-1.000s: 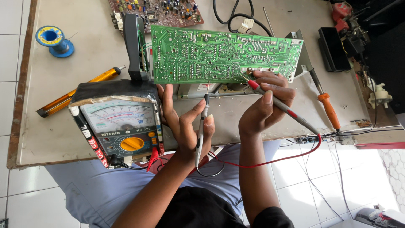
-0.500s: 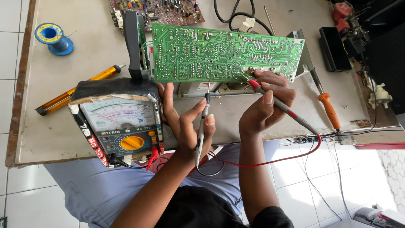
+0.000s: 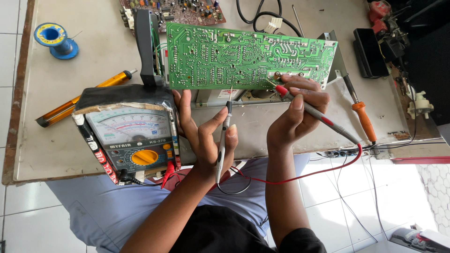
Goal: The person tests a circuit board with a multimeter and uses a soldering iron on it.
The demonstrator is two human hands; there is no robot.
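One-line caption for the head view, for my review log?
Left hand holds black probe, right hand touches red probe to green circuit board.

Pale worktop (image 3: 93,65) fills twelve o'clock, wooden edge (image 3: 18,93) at nine, white floor tiles (image 3: 356,201) daylit at five.

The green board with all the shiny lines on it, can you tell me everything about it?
The green circuit board is a long flat rectangle covered in pale winding tracks and tiny silver solder dots. It stands tilted up on the table, solder side facing the camera. The red probe in the right hand touches its lower edge; the black probe in the left hand points just below it.
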